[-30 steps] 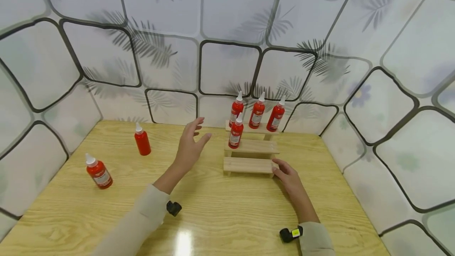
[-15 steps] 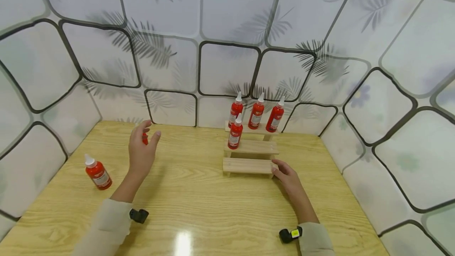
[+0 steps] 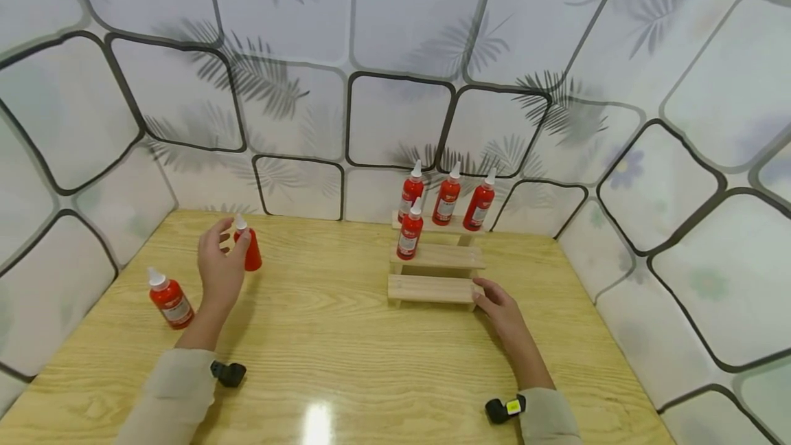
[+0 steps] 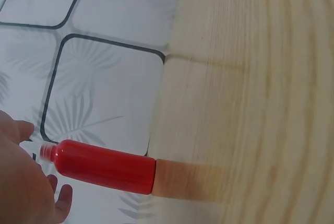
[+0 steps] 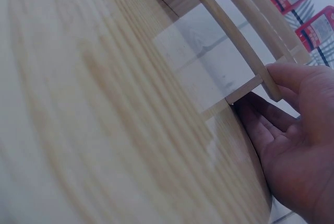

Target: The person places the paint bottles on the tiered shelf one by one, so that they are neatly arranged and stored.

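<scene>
My left hand (image 3: 219,272) is beside the upper part of a red squeeze bottle (image 3: 253,257) with a white pointed cap, upright on the table. In the left wrist view its thumb and fingers are spread on either side of the neck of this red bottle (image 4: 104,167), with a gap around it. My right hand (image 3: 503,312) holds the right end of the lowest step of a small wooden step shelf (image 3: 429,287). In the right wrist view its thumb lies at the end of the step (image 5: 232,33), the other fingers bent behind the leg.
Three red bottles (image 3: 446,202) stand in a row on the shelf's top step, and another bottle (image 3: 409,235) on the middle step's left end. One more red bottle (image 3: 172,304) stands at the table's left. A patterned wall (image 3: 296,115) closes off the back and sides.
From near the table's middle, my left hand has swung left, passed in front of the far red bottle, and come to its left side. The right hand stays at the shelf.
</scene>
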A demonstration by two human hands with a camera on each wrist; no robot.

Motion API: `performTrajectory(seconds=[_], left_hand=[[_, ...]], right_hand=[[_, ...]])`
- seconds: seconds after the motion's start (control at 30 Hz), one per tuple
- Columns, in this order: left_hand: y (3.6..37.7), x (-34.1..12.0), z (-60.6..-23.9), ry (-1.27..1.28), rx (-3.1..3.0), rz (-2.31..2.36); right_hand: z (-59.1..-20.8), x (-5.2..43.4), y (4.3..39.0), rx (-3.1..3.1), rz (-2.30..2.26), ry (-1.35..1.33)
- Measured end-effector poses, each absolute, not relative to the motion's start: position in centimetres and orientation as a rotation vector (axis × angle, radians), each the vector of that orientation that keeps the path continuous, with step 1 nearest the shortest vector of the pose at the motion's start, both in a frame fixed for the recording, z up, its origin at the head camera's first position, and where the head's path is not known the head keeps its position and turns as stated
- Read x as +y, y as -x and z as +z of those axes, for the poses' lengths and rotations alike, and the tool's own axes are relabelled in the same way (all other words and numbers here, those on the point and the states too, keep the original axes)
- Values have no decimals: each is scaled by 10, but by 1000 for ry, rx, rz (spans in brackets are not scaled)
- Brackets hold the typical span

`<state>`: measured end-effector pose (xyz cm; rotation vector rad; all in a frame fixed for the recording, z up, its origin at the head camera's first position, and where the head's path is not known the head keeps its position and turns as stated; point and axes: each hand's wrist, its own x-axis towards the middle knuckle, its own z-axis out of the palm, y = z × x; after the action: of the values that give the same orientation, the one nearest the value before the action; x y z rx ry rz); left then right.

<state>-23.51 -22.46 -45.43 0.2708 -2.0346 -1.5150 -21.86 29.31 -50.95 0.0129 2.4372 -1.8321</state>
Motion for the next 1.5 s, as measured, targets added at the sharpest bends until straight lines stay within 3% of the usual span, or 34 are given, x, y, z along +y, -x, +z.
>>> performTrajectory(seconds=[0.47, 1.27, 1.5], left_hand=[[248, -225, -457, -454, -2021, -1680], [250, -221, -458, -388, -2120, -1640], [240, -205, -453, -262, -2183, -1648]], right_hand=[[-511, 292, 221, 2436, -1849, -42], [-512, 293, 219, 2452, -1846, -24], [-509, 292, 217, 2446, -1840, -16]])
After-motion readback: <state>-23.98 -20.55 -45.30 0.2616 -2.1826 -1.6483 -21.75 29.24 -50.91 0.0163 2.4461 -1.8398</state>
